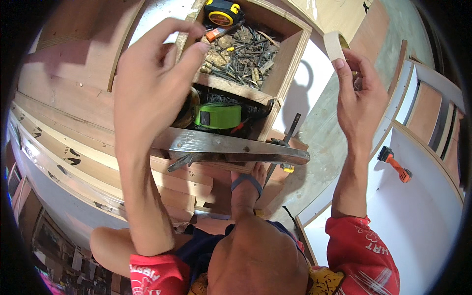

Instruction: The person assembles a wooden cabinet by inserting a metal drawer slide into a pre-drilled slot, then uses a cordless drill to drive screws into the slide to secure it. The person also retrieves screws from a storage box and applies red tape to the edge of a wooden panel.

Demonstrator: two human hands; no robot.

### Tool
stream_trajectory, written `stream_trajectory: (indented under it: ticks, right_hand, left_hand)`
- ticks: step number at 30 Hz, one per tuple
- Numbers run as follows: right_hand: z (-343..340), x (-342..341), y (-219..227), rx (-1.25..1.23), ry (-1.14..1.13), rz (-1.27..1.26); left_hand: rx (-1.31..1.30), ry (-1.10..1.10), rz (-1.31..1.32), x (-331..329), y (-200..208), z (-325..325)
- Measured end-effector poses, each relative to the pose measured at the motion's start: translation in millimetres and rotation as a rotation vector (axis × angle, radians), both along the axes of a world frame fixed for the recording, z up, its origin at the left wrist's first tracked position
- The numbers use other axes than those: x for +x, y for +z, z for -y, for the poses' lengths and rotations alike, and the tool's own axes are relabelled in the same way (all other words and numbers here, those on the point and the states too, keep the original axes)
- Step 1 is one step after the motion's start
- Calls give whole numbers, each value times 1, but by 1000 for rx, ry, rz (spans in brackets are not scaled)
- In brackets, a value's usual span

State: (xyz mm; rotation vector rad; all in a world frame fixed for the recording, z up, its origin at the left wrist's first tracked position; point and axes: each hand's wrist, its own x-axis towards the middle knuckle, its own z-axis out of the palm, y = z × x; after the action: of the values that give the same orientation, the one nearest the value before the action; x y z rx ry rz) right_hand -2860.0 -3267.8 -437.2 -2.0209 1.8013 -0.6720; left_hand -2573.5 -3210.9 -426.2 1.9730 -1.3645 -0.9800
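Workshop; right grip (355, 78) around tape roll (336, 45)

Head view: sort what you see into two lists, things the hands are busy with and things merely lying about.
In hand:
- roll of tape, held by the right hand
- left hand, fingertips pinched together above the wooden box; what they pinch cannot be seen

Lying about:
- green tape measure
- yellow tape measure
- nails
- orange tool

Raw matt wooden toolbox (290, 54), dull worn metal bar (236, 146), glossy green plastic tape measure (218, 116), papery tape roll (335, 45).
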Motion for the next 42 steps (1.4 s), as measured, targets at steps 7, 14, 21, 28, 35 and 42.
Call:
stream_trajectory:
  ticks: [7, 14, 21, 28, 35, 42]
  right_hand:
    - [-44, -24, -96, 213, 22, 25]
    - [-62, -38, -123, 336, 230, 118]
    - [-47, -36, -98, 220, -54, 253]
    - [0, -15, -51, 52, 110, 244]
    - [45, 34, -54, 123, 816, -10]
    - [64, 78, -89, 183, 940, -300]
  left_hand:
    - [-178, -752, 384, -11, -78, 76]
    - [105, -908, 398, -34, -100, 85]
    - [207, -793, 548, -37, -100, 78]
    - [-97, -634, 542, 4, -73, 86]
    - [-98, -230, 681, 46, -88, 65]
    - [-5, -221, 401, 43, -114, 57]
